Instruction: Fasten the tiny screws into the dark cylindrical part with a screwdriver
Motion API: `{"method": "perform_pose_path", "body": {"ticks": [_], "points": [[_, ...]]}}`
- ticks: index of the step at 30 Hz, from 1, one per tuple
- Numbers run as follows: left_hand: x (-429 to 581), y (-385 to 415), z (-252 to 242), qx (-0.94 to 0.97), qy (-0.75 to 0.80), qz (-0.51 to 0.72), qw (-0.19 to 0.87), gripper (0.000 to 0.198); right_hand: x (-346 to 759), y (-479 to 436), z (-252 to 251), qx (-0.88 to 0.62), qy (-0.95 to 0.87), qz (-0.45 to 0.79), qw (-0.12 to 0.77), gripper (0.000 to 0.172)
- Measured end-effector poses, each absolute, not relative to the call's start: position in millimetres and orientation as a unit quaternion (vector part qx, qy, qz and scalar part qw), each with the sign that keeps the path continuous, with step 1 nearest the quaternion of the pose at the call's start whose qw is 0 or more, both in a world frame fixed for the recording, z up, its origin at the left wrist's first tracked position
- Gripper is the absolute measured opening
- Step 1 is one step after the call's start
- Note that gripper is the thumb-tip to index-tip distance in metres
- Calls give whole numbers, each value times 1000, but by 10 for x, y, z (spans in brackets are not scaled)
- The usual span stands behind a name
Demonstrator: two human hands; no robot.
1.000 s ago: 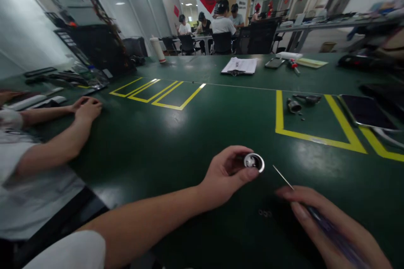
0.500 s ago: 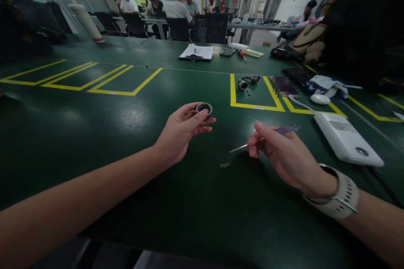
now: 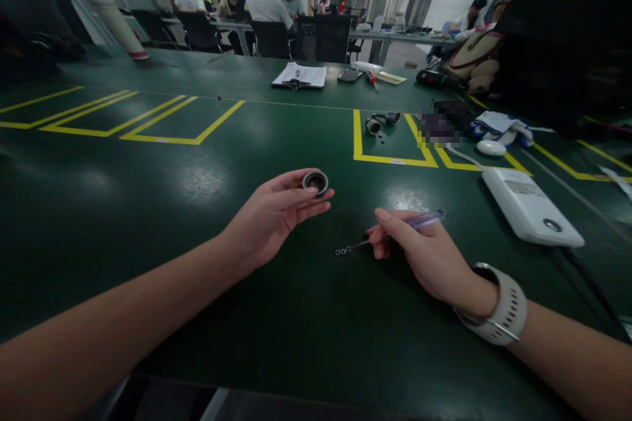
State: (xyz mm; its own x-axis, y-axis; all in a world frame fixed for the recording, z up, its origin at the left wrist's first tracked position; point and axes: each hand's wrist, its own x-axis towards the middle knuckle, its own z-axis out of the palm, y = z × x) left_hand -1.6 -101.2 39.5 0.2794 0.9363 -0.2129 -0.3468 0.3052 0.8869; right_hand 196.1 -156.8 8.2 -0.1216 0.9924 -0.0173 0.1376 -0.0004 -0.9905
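My left hand (image 3: 276,214) is closed on a round, hollow metal part (image 3: 315,183), its opening tilted up toward me. The thumb presses on the near rim and the other fingers lie behind and below. In my right hand (image 3: 415,243) is a thin screwdriver (image 3: 425,218) with a clear purple handle, its metal shaft pointing left and down. The tip reaches a short row of three small metal rings (image 3: 343,252) on the green table; whether it touches the rightmost ring I cannot tell.
Inside a yellow-taped box (image 3: 394,161) lie dark metal parts (image 3: 374,126) with tiny pieces beside them. A white device (image 3: 533,206) with a cable stands at right, near a white mouse (image 3: 490,148). Farther back are a clipboard (image 3: 300,76), a phone (image 3: 350,75) and a red-handled tool (image 3: 371,79).
My right hand has moved left, bringing the screwdriver tip down to the small rings. My left hand has turned the metal part so more of its inside shows. The view has shifted slightly.
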Motion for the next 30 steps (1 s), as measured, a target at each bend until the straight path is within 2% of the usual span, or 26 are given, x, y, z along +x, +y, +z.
{"method": "perform_pose_path", "body": {"ticks": [4,9,12,16,25,30], "points": [[-32,-1030,384,393,403,448,695,30,1893,-1657,182,-545,-635,373,400,38],[-35,-1119,359,434,405,434,678,32,1794,-1795,237,-479,-773,198,366,30],[-28,-1157,334,450,400,434,671,32,1790,-1828,216,-441,-787,154,402,23],[-19,-1186,312,475,396,429,658,33,1812,-1844,236,-356,-815,110,444,18],[28,-1287,299,526,407,406,626,34,1809,-1850,196,-354,-845,107,387,13],[45,-1296,281,542,411,423,599,27,1788,-1852,181,-334,-860,89,376,14]]}}
